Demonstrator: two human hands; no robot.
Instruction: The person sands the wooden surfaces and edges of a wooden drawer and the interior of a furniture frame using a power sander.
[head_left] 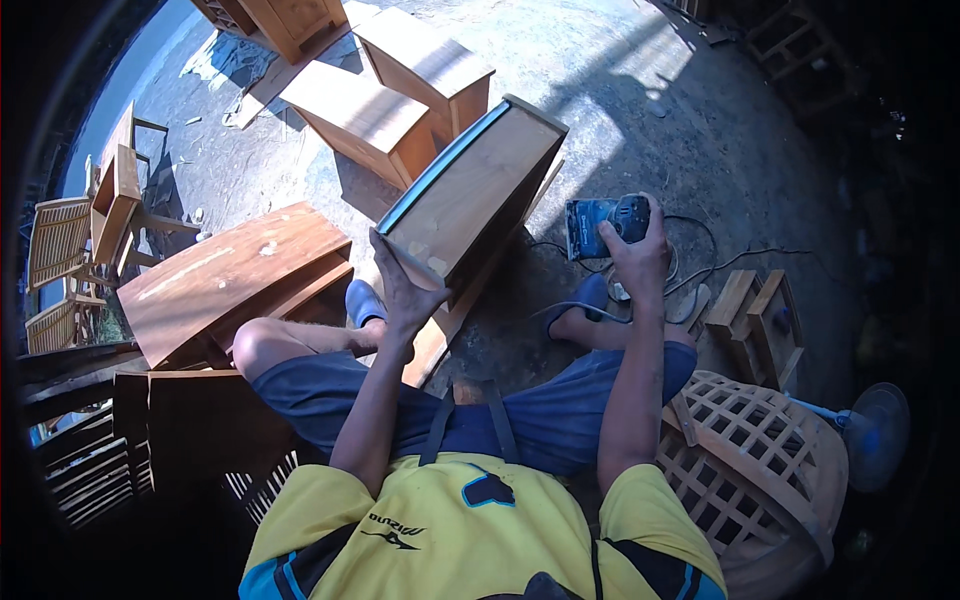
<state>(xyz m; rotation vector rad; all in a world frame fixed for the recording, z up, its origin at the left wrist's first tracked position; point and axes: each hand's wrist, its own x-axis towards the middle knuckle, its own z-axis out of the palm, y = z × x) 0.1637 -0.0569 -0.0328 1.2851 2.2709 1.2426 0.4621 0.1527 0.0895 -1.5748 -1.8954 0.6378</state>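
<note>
My right hand (pixel 641 255) is wrapped round a blue and black electric sander (pixel 592 226), held up off the floor to the right of a wooden cabinet (pixel 485 180). The cabinet lies tilted in front of me, with a blue-grey strip along its left edge. My left hand (pixel 402 295) grips the near end of the cabinet, fingers along its left side and thumb across the end. A pale patch shows on the wood close to that hand. The sander does not touch the cabinet.
Two small wooden cabinets (pixel 365 105) stand beyond the work. A long reddish wooden piece (pixel 235 270) lies at left, slatted chairs (pixel 58 240) behind it. A cable (pixel 715 265) trails over the floor at right, near wooden frames (pixel 755 315), a lattice piece (pixel 745 440) and a fan (pixel 875 435).
</note>
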